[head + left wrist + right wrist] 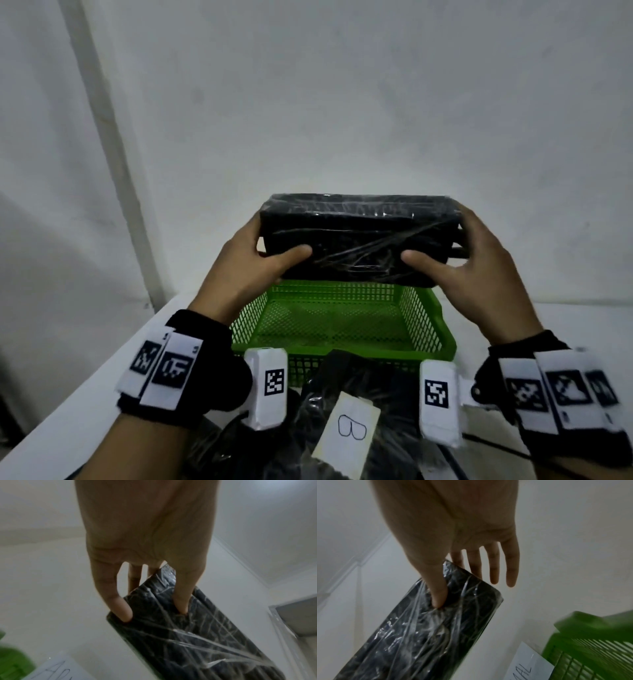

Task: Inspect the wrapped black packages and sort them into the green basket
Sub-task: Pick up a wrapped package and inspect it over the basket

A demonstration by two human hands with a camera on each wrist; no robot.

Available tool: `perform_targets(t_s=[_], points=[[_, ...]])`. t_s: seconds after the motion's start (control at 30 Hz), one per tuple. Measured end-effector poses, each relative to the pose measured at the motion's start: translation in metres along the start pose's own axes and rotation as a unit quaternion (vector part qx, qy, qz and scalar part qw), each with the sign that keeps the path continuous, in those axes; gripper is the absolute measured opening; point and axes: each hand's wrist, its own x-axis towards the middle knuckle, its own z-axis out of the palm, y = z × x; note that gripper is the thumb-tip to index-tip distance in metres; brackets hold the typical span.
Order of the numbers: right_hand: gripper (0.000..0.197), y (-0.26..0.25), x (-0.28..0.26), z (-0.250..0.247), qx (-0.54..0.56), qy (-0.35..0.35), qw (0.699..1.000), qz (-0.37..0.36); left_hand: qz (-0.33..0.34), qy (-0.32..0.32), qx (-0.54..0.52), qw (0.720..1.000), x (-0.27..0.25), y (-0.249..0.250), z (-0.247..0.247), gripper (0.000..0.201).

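I hold a black package (pixel 359 236) wrapped in clear film level in the air, above the far edge of the green mesh basket (pixel 442 329). My left hand (pixel 270 257) pinches its left end, thumb on the near face and fingers behind. My right hand (pixel 442 260) pinches the right end the same way. In the left wrist view the thumb (pixel 181 601) presses into the film of the package (pixel 197 635). In the right wrist view the thumb (pixel 438 596) dents the package (pixel 428 635), while the outer fingers (pixel 494 568) stay straight, off the package's end.
More black wrapped packages (pixel 308 421) lie heaped near me in front of the basket, with a paper label (pixel 349 431) marked "B" on top. A white wall rises behind the white table (pixel 548 315). Another written paper (pixel 529 665) lies beside the basket (pixel 590 642).
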Motion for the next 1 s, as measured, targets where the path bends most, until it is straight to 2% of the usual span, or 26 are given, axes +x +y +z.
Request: perform_targets(t_s=[0.07, 0.13, 0.2, 0.27, 0.37, 0.5, 0.6, 0.63, 0.73, 0.8, 0.87, 0.93, 1.0], points=[[0.084, 0.001, -0.002, 0.004, 0.008, 0.017, 1.000, -0.002, -0.015, -0.007, -0.085, 0.996, 0.000, 0.004, 0.003, 0.057], [0.078, -0.003, -0.003, 0.007, 0.086, -0.003, 0.996, 0.006, -0.034, 0.016, -0.151, 0.988, 0.000, 0.007, 0.007, 0.059], [0.069, -0.008, -0.004, 0.010, 0.180, -0.025, 0.983, 0.028, -0.022, 0.049, -0.151, 0.987, 0.000, 0.007, 0.012, 0.056], [0.056, -0.012, -0.005, 0.016, 0.248, -0.011, 0.968, 0.043, -0.011, 0.066, -0.135, 0.989, -0.001, 0.004, 0.014, 0.052], [0.039, -0.012, -0.006, 0.023, 0.241, 0.059, 0.969, 0.001, 0.007, 0.069, -0.138, 0.988, 0.001, 0.001, 0.014, 0.059], [0.044, -0.007, -0.004, 0.020, 0.248, 0.085, 0.965, -0.017, 0.035, 0.068, -0.119, 0.990, 0.001, 0.002, 0.016, 0.053], [0.043, -0.006, -0.003, 0.014, 0.249, 0.071, 0.965, -0.040, 0.013, 0.041, -0.164, 0.986, 0.002, 0.005, 0.015, 0.037], [0.045, -0.006, -0.003, 0.013, 0.244, 0.069, 0.966, -0.055, -0.019, 0.032, -0.202, 0.979, 0.004, 0.006, 0.014, 0.038], [0.042, -0.010, -0.004, 0.011, 0.274, 0.043, 0.956, -0.099, -0.121, 0.001, -0.259, 0.958, 0.010, 0.005, 0.004, 0.067], [0.035, -0.012, -0.004, 0.011, 0.313, 0.023, 0.945, -0.093, -0.166, -0.034, -0.234, 0.957, 0.007, 0.005, -0.001, 0.063], [0.034, -0.012, -0.003, 0.013, 0.330, 0.021, 0.940, -0.088, -0.178, -0.054, -0.232, 0.955, 0.006, 0.001, -0.002, 0.057], [0.034, -0.014, -0.003, 0.013, 0.342, 0.030, 0.935, -0.093, -0.157, -0.041, -0.268, 0.950, 0.004, 0.003, -0.002, 0.065], [0.063, -0.011, 0.000, 0.009, 0.341, 0.014, 0.938, -0.062, -0.131, -0.024, -0.313, 0.941, 0.004, 0.005, 0.000, 0.069]])
